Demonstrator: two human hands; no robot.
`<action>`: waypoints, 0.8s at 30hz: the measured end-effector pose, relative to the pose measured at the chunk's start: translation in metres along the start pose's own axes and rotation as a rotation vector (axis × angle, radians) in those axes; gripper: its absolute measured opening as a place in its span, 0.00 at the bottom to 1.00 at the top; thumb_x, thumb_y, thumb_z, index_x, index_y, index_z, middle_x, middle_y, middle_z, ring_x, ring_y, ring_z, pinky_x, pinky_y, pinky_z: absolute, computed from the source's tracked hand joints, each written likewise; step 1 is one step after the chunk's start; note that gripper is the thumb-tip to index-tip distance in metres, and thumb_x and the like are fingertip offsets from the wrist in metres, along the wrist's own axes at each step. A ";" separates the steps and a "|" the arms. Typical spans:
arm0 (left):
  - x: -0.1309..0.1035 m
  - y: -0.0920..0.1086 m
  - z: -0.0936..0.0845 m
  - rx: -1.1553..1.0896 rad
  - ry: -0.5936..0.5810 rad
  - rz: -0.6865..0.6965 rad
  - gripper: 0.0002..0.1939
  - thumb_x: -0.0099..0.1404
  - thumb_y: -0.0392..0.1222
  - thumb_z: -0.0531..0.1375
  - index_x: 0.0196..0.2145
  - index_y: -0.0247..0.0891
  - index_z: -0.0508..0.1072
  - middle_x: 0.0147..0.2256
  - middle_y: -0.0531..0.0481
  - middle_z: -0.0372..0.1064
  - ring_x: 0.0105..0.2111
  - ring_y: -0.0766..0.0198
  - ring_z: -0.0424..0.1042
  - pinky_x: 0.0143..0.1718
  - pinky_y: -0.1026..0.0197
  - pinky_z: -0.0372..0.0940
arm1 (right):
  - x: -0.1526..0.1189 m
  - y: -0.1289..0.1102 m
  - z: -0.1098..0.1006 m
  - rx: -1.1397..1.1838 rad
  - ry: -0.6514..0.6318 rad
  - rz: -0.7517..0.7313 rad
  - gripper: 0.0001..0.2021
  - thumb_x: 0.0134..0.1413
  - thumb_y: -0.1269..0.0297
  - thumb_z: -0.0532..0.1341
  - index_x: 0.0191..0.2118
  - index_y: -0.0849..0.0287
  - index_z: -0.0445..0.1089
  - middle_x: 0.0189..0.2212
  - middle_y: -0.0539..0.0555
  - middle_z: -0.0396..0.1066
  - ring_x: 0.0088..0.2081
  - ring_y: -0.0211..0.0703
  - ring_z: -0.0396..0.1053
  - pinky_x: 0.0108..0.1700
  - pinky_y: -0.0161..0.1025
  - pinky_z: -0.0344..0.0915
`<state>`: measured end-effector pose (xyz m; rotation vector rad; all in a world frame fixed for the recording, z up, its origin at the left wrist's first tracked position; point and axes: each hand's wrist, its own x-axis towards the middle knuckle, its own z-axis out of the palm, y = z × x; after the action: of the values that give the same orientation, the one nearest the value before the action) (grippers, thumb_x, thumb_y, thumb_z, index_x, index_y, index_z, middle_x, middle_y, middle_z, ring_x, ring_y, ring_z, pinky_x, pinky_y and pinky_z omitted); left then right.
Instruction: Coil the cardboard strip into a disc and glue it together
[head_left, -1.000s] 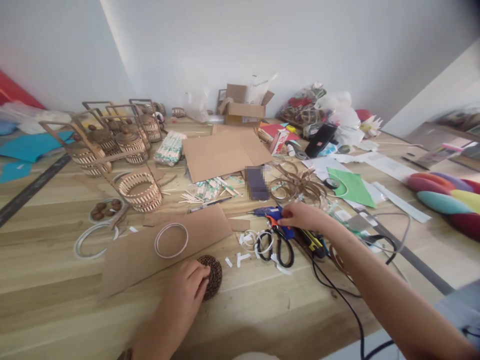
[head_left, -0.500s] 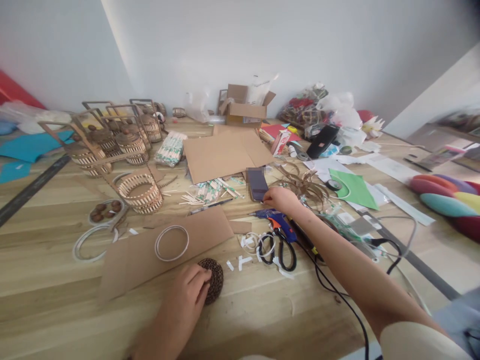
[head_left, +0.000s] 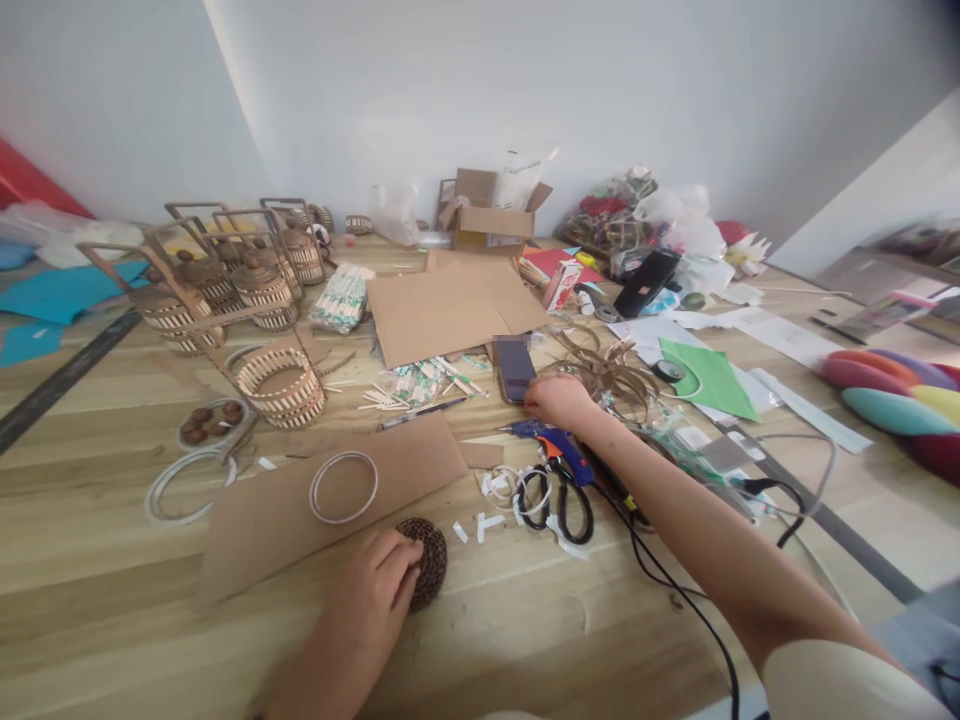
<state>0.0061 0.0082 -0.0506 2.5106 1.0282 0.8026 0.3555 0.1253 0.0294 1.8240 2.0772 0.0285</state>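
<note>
My left hand point(head_left: 379, 580) rests at the near edge of the table with its fingers curled over a small round brown woven disc point(head_left: 429, 565). Farther off, my right hand point(head_left: 559, 400) has its fingers bent and drawn together at the near right corner of a dark phone point(head_left: 515, 370). Whether those fingertips hold anything is hidden. Just below that hand lies a blue glue gun point(head_left: 553, 447), its tip pointing left. Black-handled scissors point(head_left: 574, 510) sit beneath it, beside thin pale rings and white paper scraps.
Left of the disc, a cardboard strip point(head_left: 277, 520) bears a white ring point(head_left: 313, 490). Baskets with handles point(head_left: 259, 290) stand at the back left. A cardboard sheet point(head_left: 450, 305) and an open box point(head_left: 491, 225) lie behind. A black cable point(head_left: 705, 625) runs under my right forearm.
My right hand has shifted very slightly at the phone's corner. My left hand and the woven disc stay where they were.
</note>
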 end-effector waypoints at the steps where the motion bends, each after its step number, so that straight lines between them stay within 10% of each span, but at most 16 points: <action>1: 0.000 0.000 0.000 0.008 -0.003 0.009 0.12 0.65 0.29 0.54 0.40 0.39 0.76 0.35 0.45 0.76 0.35 0.56 0.76 0.36 0.57 0.74 | 0.000 0.000 0.000 -0.005 0.000 -0.013 0.12 0.65 0.59 0.60 0.49 0.60 0.71 0.49 0.57 0.72 0.48 0.46 0.72 0.51 0.51 0.70; 24: 0.004 0.003 -0.003 -0.040 0.025 -0.020 0.12 0.65 0.30 0.55 0.38 0.40 0.76 0.34 0.45 0.76 0.35 0.56 0.76 0.37 0.55 0.74 | 0.002 0.019 0.004 -0.042 0.023 -0.139 0.09 0.64 0.61 0.61 0.40 0.62 0.74 0.41 0.55 0.76 0.42 0.44 0.74 0.47 0.47 0.69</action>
<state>0.0079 0.0087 -0.0450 2.4591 1.0341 0.8425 0.3740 0.1297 0.0303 1.6588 2.1968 0.0567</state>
